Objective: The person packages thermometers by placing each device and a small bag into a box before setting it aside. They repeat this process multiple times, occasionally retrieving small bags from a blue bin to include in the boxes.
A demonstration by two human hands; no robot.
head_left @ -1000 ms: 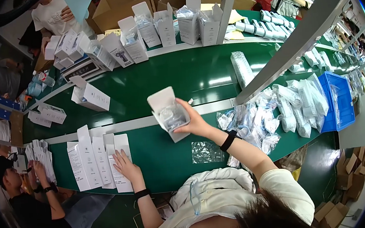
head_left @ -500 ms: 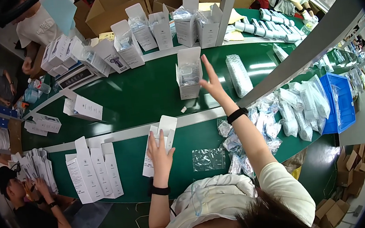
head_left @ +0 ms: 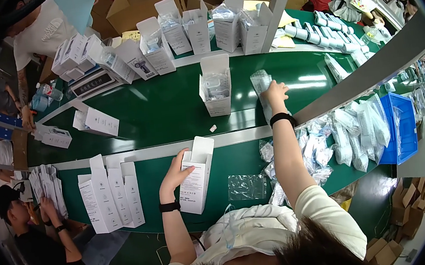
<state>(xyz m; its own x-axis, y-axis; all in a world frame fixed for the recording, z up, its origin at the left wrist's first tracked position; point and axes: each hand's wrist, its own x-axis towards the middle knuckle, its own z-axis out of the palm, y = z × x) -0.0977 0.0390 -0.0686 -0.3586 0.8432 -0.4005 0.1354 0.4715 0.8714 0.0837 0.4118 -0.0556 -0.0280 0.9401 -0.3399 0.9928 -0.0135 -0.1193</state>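
Note:
My left hand (head_left: 175,172) grips a white carton (head_left: 196,178) with its top flap open, held over the near green table. My right hand (head_left: 274,94) reaches out over the green conveyor belt (head_left: 158,107) and closes on a clear plastic bag with a white item (head_left: 262,87). Just left of it an open white box (head_left: 215,86) stands upright on the belt with a bagged item inside. A black band sits on each wrist.
Flat white cartons (head_left: 110,195) lie at my left. A pile of clear bagged items (head_left: 328,146) and a blue bin (head_left: 398,128) are at my right. Open filled boxes (head_left: 186,29) line the far side. A seated person (head_left: 42,238) handles cartons at lower left.
My right hand set the open box down on the belt and moved right onto a bagged item. My left hand lifted a flat carton from the table and holds it opened.

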